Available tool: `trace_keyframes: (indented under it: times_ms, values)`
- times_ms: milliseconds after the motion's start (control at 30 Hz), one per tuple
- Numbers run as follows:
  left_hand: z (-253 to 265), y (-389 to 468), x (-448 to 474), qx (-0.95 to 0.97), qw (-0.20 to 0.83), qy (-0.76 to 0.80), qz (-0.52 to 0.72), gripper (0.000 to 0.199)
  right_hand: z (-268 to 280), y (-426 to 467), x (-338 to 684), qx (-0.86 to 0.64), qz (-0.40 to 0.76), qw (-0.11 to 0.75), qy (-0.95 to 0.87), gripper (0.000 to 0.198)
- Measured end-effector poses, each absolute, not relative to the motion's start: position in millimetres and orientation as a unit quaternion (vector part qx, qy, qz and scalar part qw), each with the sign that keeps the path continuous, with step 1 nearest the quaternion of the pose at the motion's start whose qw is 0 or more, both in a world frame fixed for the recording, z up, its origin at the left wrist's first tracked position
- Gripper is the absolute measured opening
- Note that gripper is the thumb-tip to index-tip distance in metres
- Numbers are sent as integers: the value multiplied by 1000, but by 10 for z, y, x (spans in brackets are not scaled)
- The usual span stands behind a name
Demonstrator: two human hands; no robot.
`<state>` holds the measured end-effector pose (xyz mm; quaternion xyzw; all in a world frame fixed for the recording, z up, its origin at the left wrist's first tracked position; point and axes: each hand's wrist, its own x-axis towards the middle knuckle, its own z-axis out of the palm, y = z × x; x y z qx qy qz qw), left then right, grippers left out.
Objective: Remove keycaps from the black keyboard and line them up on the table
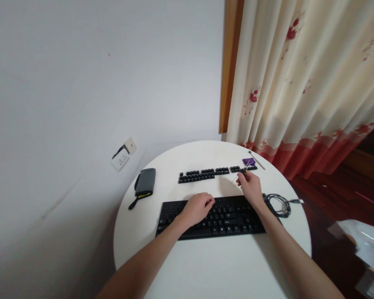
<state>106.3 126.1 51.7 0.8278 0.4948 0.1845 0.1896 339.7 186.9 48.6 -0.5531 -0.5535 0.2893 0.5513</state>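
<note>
A black keyboard (pixel 227 218) lies on the white round table, with a bare dark area toward its upper right. My left hand (pixel 199 206) rests over its upper left part, fingers curled together; whatever may be in them is hidden. Above the keyboard's right end, my right hand (pixel 249 183) is closed in a pinch on a wire keycap puller (pixel 234 179), whose thin wires stick out to the left. Beyond both hands, removed black keycaps (pixel 196 177) stand in rows. The right fingertips are close to the rows' right part.
A grey pouch (pixel 146 181) with a strap lies at the left. Behind the right hand are a purple packet (pixel 248 161) and a thin pale brush (pixel 257 160). A coiled black cable (pixel 280 205) lies at the right table edge. The wall carries a socket (pixel 121 160).
</note>
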Motion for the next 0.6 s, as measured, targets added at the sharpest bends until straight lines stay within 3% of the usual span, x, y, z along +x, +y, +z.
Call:
trace_keyframes:
  times_ms: [600]
  values:
    - [517, 1287, 1101, 824, 169, 508, 185, 30, 632, 1945, 3676, -542, 227, 710, -387, 27]
